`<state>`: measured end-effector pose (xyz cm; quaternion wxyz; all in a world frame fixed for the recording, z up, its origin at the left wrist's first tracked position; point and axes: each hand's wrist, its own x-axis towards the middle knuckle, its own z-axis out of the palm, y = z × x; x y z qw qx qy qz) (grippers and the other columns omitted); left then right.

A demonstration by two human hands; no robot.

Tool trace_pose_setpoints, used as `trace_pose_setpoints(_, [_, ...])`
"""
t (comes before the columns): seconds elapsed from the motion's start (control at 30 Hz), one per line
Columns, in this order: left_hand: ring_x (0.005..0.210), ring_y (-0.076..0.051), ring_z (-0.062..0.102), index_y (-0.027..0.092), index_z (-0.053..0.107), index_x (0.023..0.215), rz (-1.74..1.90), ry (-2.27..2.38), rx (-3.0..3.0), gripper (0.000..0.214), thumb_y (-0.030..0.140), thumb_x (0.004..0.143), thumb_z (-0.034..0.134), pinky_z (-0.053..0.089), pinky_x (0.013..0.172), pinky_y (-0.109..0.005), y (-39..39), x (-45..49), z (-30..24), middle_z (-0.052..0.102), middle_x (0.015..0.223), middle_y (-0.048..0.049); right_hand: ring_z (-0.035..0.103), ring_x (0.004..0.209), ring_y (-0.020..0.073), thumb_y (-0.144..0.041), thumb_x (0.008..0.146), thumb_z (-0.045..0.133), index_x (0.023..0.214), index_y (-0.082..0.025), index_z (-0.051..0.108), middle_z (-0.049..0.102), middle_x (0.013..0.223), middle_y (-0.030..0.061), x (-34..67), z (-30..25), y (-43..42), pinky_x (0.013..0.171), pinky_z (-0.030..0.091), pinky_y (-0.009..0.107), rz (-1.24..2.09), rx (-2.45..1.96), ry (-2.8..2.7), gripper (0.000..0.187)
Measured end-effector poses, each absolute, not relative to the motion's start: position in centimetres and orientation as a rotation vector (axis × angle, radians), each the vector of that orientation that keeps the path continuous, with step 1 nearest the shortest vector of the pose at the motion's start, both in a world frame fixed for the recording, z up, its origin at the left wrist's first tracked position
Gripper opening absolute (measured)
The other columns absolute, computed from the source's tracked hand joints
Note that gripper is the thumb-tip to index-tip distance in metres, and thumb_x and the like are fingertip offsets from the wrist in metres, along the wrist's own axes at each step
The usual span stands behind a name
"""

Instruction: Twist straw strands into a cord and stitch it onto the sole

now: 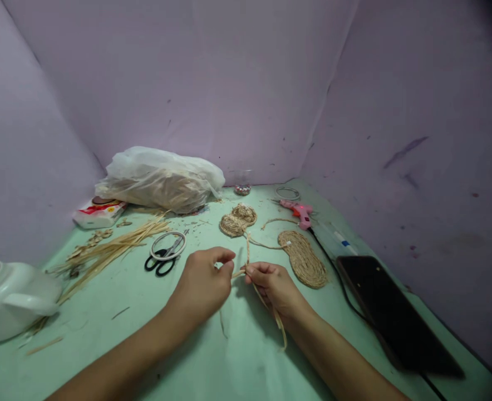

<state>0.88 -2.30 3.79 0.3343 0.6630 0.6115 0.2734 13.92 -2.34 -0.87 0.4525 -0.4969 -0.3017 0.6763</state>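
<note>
Left hand (202,285) and right hand (274,284) pinch straw (282,334); fingers hide the join. Its ends trail toward the person; a cord (248,248) runs away to a coil (237,220).

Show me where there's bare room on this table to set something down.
Bare: near-left, between white teapot and left hand; front edge between the forearms. Crowded: straw bundle, scissors, bag behind; straw strand and right hand centre; woven mat, glue gun, black slab right.

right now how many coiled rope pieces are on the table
2. An oval flat coil lies just right of the right hand; a rounder coil sits beyond the left hand. Both hands pinch a straw strand. More may hide in the plastic bag.
</note>
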Motion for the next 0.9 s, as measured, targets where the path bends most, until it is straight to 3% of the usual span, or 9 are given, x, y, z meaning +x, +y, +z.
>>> trace_pose_setpoints(0.07, [0.035, -0.011, 0.046, 0.012, 0.06, 0.091, 0.599, 1.481, 1.408, 0.028, 0.023, 0.068, 0.049, 0.034, 0.037, -0.022, -1.3, 0.7, 3.3, 0.059, 0.054, -0.0017, 0.018, 0.029, 0.0014, -0.032, 0.058, 0.066, 0.051, -0.014, 0.053, 0.033, 0.031, -0.0094, 13.7, -0.9, -2.5, 0.034, 0.008, 0.019, 1.679, -1.226, -0.806, 0.024])
trace_pose_setpoints(0.2, [0.031, -0.01, 0.043, 0.011, 0.059, 0.06, 0.419, 1.271, 1.273, 0.013, 0.02, 0.064, 0.049, 0.031, 0.033, -0.02, -0.4, 0.8, 1.8, 0.048, 0.039, 0.0017, 0.022, 0.029, 0.0016, -0.033, 0.056, 0.066, 0.049, -0.013, 0.053, 0.04, 0.032, -0.0069, 13.4, -0.8, -2.6, 0.034, 0.01, 0.019, 1.668, -1.231, -0.844, 0.024])
trace_pose_setpoints(0.4, [0.031, -0.004, 0.026, 0.01, 0.061, 0.054, 0.549, 1.377, 1.41, 0.013, 0.019, 0.059, 0.053, 0.018, 0.035, -0.019, -0.4, 0.7, 1.3, 0.037, 0.034, 0.006, 0.021, 0.027, 0.0012, -0.03, 0.053, 0.067, 0.05, -0.013, 0.054, 0.037, 0.029, -0.0082, 13.1, -1.1, -2.5, 0.032, 0.01, 0.018, 1.545, -1.321, -0.806, 0.022])
trace_pose_setpoints(0.6, [0.038, -0.005, 0.021, 0.01, 0.062, 0.052, 0.602, 1.218, 1.457, 0.016, 0.022, 0.059, 0.053, 0.015, 0.041, -0.021, -0.1, 0.3, 1.1, 0.033, 0.036, 0.0065, 0.027, 0.029, 0.0018, -0.03, 0.054, 0.066, 0.057, -0.014, 0.055, 0.053, 0.042, -0.0036, 13.3, -1.3, -2.5, 0.031, 0.014, 0.017, 1.553, -1.293, -0.853, 0.02])
trace_pose_setpoints(0.9, [0.044, -0.006, 0.03, 0.011, 0.055, 0.046, 0.664, 1.271, 1.439, 0.01, 0.017, 0.053, 0.052, 0.022, 0.045, -0.021, -0.3, 0.5, 0.6, 0.04, 0.041, 0.0041, 0.038, 0.042, 0.0062, -0.025, 0.059, 0.06, 0.056, -0.012, 0.063, 0.053, 0.048, -0.0018, 14.9, -0.7, -2.1, 0.041, 0.027, 0.02, 1.232, -1.482, -1.361, 0.014])
